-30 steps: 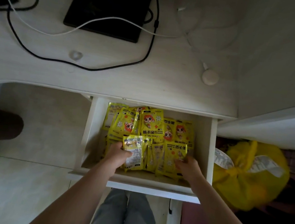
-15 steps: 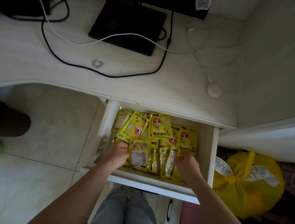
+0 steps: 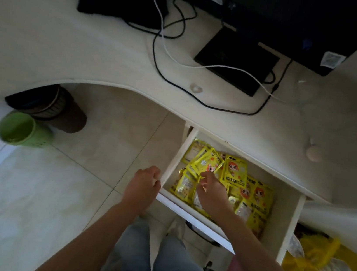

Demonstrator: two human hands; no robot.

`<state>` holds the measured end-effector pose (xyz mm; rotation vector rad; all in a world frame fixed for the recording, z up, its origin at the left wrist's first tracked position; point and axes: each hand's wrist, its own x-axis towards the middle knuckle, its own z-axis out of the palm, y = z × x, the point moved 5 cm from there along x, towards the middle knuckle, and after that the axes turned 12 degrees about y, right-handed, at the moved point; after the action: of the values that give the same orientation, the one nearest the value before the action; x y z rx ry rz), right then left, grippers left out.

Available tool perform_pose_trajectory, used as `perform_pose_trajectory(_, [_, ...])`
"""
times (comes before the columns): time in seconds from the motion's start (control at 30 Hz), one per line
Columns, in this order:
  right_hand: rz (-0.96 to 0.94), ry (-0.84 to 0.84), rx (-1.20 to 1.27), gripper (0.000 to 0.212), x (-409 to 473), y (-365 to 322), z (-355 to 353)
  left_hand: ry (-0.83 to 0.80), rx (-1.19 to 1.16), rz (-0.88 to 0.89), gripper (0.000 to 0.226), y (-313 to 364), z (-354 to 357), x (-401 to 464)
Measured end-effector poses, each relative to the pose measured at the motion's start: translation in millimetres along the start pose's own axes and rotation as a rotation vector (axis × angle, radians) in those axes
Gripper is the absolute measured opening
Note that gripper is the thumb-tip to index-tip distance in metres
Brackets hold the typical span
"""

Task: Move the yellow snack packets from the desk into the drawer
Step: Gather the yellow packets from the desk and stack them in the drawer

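Only the one head view here, looking down. The drawer (image 3: pixel 283 228) is pulled out from under the desk (image 3: pixel 81 52), and the yellow snack packets (image 3: pixel 234 173) are heaped inside it, a loose pile running from the back left corner toward the front right. The only yellowish thing on the desktop is a blurry bit far up in the left corner, can't tell what it is.

The right hand (image 3: pixel 212 191) is the one in the pile. It sits over the front left part of the heap, fingers loosely curled and touching the packets, but whether it's pinching one I can't tell. The packets lie directly under and just beyond it, toward the back of the drawer.

The left hand (image 3: pixel 143 184) is outside, just beside the drawer's left wall near the front corner, fingers curled in and holding nothing I can see.

I'd guess any more tidying falls to the right hand, since it's nearer.
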<state>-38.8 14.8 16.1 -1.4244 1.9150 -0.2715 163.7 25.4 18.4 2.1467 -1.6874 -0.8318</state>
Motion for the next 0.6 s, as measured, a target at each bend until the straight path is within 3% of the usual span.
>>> perform_pose_trajectory(0.17, [-0.132, -0.068, -0.028, 0.032, 3.2, -74.1, 37.1, 0.163, -0.021, -0.109, 0.027, -59.5, -48.7, -5.4])
perform_pose_trajectory(0.6, [-0.321, -0.150, -0.106, 0.029, 21.6, -272.1, 147.6, 0.417, 0.085, -0.157, 0.027, -216.5, -209.3, 35.4])
